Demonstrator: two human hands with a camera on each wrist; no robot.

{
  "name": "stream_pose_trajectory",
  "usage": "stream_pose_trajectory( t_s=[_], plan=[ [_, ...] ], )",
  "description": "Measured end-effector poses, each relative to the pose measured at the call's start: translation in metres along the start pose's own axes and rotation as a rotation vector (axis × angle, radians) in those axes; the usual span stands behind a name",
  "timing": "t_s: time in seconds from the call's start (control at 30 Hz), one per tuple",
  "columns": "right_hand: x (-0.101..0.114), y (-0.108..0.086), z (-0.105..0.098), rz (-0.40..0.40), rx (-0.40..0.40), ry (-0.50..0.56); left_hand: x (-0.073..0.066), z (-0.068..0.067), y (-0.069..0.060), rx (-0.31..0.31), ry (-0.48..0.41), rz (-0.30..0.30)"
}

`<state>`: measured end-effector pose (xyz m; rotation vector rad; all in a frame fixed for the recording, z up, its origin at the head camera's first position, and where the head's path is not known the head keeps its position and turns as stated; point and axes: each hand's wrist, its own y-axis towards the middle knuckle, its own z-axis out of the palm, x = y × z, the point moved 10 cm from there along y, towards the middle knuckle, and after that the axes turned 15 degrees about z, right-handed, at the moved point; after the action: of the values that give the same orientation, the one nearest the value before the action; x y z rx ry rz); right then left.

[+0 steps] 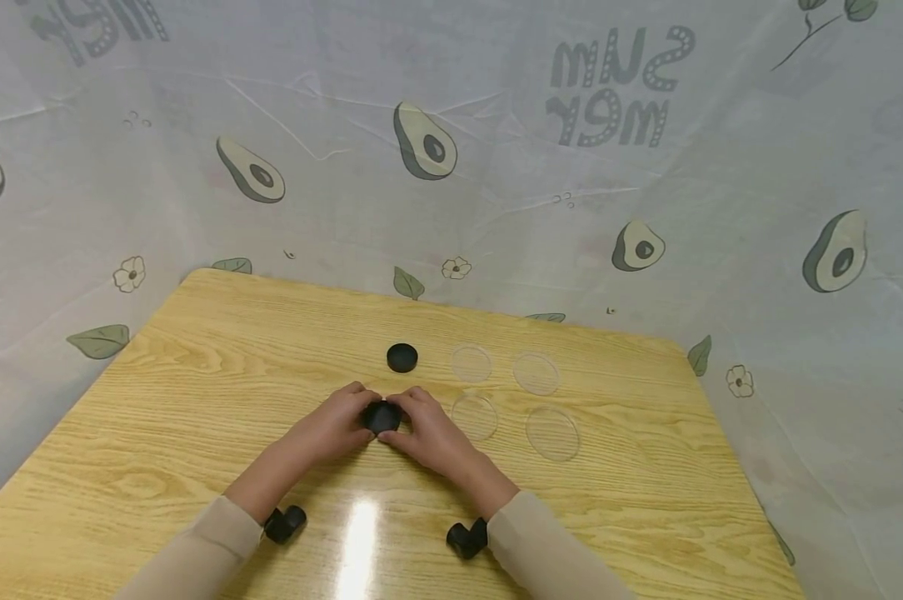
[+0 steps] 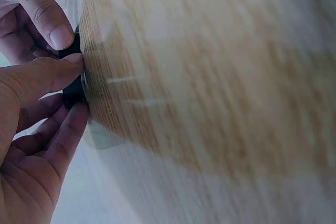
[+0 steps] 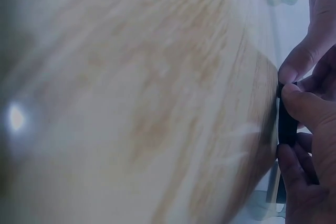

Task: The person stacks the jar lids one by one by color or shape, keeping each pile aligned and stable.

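Both hands meet at a small black round disc [image 1: 382, 417] on the wooden table. My left hand [image 1: 337, 427] grips its left side between thumb and fingers. From the opposite side my right hand [image 1: 431, 429] holds it the same way. The left wrist view shows the disc's dark edge [image 2: 73, 94] low at the tabletop, with thumbs and fingertips on it. Seen from the right wrist, the black disc [image 3: 287, 121] stands out as a thin dark band, partly covered by the fingers. Just behind the hands lies a second black disc [image 1: 402, 357].
Several clear round discs lie right of the hands, among them a near one [image 1: 475, 417] and a far right one [image 1: 536, 373]. A printed cloth [image 1: 496, 225] hangs behind the wooden table [image 1: 631, 500]. Black wrist cameras, left [image 1: 285, 524] and right [image 1: 466, 539], sit by the sleeves.
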<state>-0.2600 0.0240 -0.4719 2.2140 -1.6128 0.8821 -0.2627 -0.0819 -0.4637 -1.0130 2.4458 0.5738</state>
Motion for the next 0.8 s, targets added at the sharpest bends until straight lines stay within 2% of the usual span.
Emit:
stream_pose_trajectory(
  t_s=[0.2, 0.63, 0.8],
  plan=[
    [-0.0029, 0.0011, 0.0002, 0.015, -0.001, 0.015, -0.0033, -0.0019, 0.0018, -0.007, -0.001, 0.017],
    [-0.0051, 0.0021, 0.0011, 0.024, -0.002, 0.046, 0.0027, -0.0001, -0.0003, 0.008, -0.028, -0.044],
    [-0.0049, 0.0028, 0.0013, 0.022, 0.0, 0.053, 0.0019, -0.0018, -0.0018, 0.005, -0.034, -0.042]
  ],
)
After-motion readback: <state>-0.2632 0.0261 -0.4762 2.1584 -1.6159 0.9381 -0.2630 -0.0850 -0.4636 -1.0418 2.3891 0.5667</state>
